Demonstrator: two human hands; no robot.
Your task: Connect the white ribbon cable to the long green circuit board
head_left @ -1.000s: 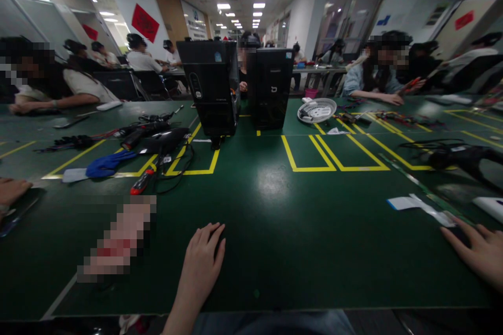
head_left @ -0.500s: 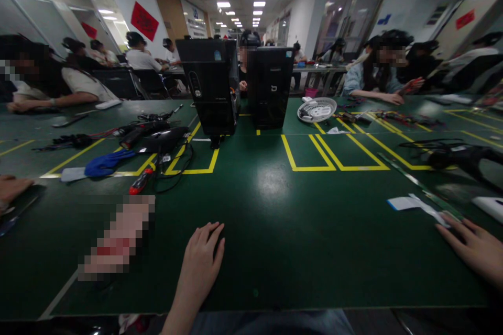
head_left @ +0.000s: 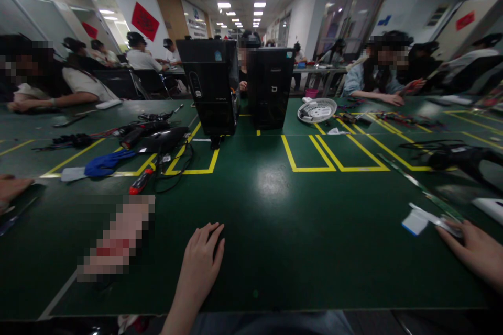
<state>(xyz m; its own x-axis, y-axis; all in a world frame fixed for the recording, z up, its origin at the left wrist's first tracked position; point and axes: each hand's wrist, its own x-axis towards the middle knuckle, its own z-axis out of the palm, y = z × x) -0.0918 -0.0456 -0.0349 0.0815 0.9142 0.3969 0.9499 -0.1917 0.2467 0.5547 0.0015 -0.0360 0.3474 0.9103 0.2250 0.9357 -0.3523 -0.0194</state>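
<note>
My left hand (head_left: 200,264) lies flat and open on the green table mat (head_left: 275,230) near the front edge, holding nothing. My right hand (head_left: 473,251) reaches in from the right with its fingers stretched out. Its fingertips rest on the end of a white paper strip (head_left: 434,218), which has a small white card (head_left: 413,222) at its far end. A thin green strip (head_left: 416,186) runs diagonally just behind the paper.
Two black computer towers (head_left: 214,86) (head_left: 271,86) stand at mid table. Cables, a red-handled screwdriver (head_left: 140,182) and a blue glove (head_left: 104,163) lie left. A white basket (head_left: 316,110) sits behind. A black tool (head_left: 459,157) lies right. Another person's hand (head_left: 11,187) rests far left; several people sit around.
My right hand has slid its fingertips onto the white strip, and the paper has shifted nearer and to the right, its card end turned. My left hand has not moved.
</note>
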